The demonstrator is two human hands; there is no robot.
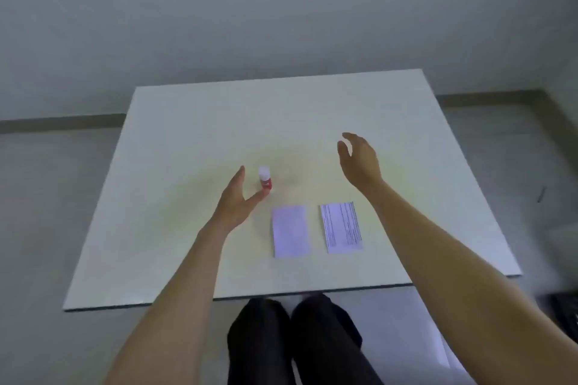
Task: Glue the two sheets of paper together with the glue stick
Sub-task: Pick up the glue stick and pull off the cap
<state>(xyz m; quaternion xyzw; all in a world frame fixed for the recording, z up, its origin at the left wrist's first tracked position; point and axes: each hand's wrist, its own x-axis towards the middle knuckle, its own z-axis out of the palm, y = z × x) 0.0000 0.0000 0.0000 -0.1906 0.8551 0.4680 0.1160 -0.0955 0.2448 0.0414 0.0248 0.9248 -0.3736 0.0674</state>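
A small glue stick [265, 178] with a red body and a white cap stands upright on the white table [187, 134]. My left hand [239, 201] is open just left of it, thumb tip close to its base, fingers apart from it. Two paper sheets lie side by side nearer to me: a blank pale sheet [290, 231] and a sheet with printed lines [341, 227] to its right. My right hand [359, 161] hovers open above the table, beyond the printed sheet, holding nothing.
The table's near edge [237, 300] runs above my knees in dark trousers [294, 341]. A grey floor and a pale wall surround the table. A dark object [563, 312] sits at the far right edge.
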